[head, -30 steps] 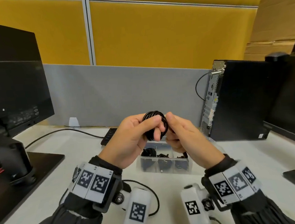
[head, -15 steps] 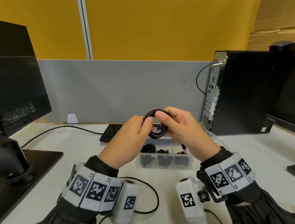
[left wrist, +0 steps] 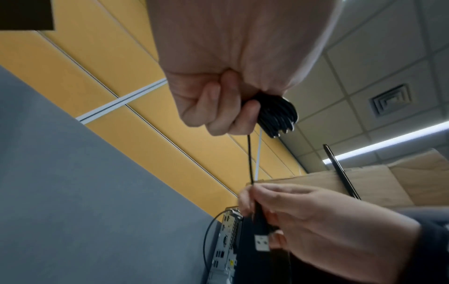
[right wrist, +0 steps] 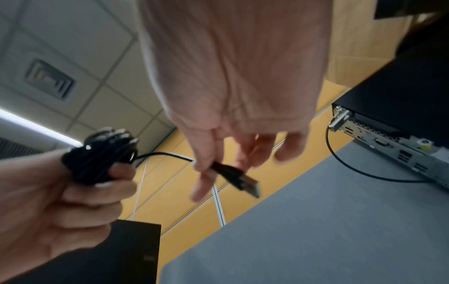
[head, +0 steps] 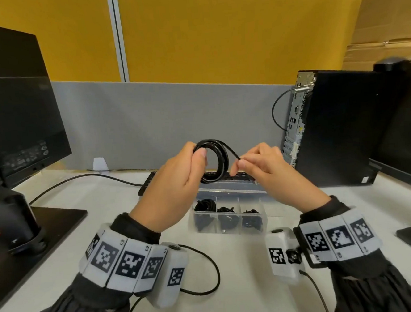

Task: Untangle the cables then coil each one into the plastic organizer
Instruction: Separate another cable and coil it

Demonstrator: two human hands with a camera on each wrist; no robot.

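Above the counter [head: 232,264], roughly mid-frame, L hand [head: 177,182] grips a black cable coil [head: 216,161] w/ thumb on the near side and fingers curled round the far side; left wrist view shows several turns bunched in that fist. From the coil's top a short loose strand runs over to R hand [head: 269,168], which pinches it btwn thumb and forefinger, other fingers loosely bent. Right wrist view shows the cable's USB plug [right wrist: 243,181] sticking out below that pinch, metal tip pointing down and away. Coil and both hands are held up in the air, clear of the surface. Directly beneath them sits the clear plastic organizer [head: 229,227], divided into compartments, w/ dark cables [head: 204,205] already lying in at least 3 of them. Behind the organizer, a black keyboard [head: 152,182], partly hidden by the hands. Further out: monitor [head: 12,117] on its stand at left, a black PC tower [head: 345,130] at right, grey and yellow partition [head: 203,45] at back.
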